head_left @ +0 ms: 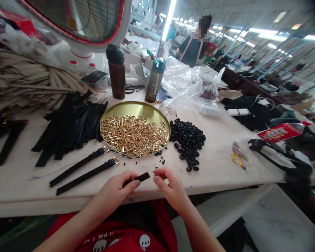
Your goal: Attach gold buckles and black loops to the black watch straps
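My left hand [122,185] is closed on a black strap [143,177], its free end sticking out past the thumb toward the right. Just beyond that end is my right hand [169,187], fingers curved and slightly apart from the thumb, with nothing visible between them. Two black straps with gold buckles, a rear one [80,166] and a front one [87,175], lie left of my hands. Behind them, a round gold tray [136,106] holds a heap of gold buckles [135,134]. A pile of small black loops [189,140] lies right of the tray.
Many black strips [75,122] lie at the left. Two bottles, one brown [117,75] and one grey [154,82], stand behind the tray, near a fan [81,42]. Yellow-handled pliers [237,155] and a red-labelled bottle [280,132] are at the right. A person [192,47] stands farther back.
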`<state>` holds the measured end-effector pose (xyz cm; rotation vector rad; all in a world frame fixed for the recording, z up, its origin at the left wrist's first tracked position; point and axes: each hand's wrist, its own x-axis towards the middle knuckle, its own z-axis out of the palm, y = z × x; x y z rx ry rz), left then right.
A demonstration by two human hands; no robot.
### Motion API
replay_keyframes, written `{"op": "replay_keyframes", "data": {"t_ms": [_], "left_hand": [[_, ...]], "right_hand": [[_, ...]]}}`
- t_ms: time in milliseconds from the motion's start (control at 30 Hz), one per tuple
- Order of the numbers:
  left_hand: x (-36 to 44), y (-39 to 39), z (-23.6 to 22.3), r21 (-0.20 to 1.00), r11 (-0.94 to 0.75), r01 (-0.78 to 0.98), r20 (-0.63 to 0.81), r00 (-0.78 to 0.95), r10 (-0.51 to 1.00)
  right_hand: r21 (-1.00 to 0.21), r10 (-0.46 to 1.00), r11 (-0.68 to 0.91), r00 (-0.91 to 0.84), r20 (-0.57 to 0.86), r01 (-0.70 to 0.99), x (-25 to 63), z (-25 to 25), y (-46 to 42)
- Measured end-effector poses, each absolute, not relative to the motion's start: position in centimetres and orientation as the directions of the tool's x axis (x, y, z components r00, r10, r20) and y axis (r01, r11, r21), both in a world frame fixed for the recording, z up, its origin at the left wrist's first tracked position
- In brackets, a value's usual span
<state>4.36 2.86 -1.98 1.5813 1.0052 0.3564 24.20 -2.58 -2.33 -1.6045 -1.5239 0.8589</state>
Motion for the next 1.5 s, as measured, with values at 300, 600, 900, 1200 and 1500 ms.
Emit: {"op": "replay_keyframes", "data": {"t_ms": [300,600,900,1200,1500], "left_hand": [[4.9,2.4,-2.2,0.884,0.046,0.466,-0.325,0.539,0.777],[4.1,0.8,-1.4,0.89,0.073,0.451,-0.342,0.551,0.761],[3.5,-0.1,-0.2,0.894,0.04,0.447,-0.306,0.541,0.783],[3.0,-0.1,-1.3,0.891,0.069,0.45,-0.328,0.528,0.784],[3.8,0.6,-1.2,0.89,0.057,0.452,-0.321,0.534,0.783]], "right_hand": [[-0.005,0.942,-0.306,0.304,0.141,0.952,32.4,-4.0,0.4],[-0.128,0.982,-0.099,0.117,0.146,0.987,30.2,-4.3,-0.5],[-0.008,0.953,-0.206,0.202,0.227,0.979,33.2,-3.7,4.3],[0.061,0.976,-0.153,0.142,0.164,0.986,33.3,-4.7,3.7],[-0.003,0.981,-0.095,0.094,0.169,0.995,32.8,-4.3,4.4]]}}
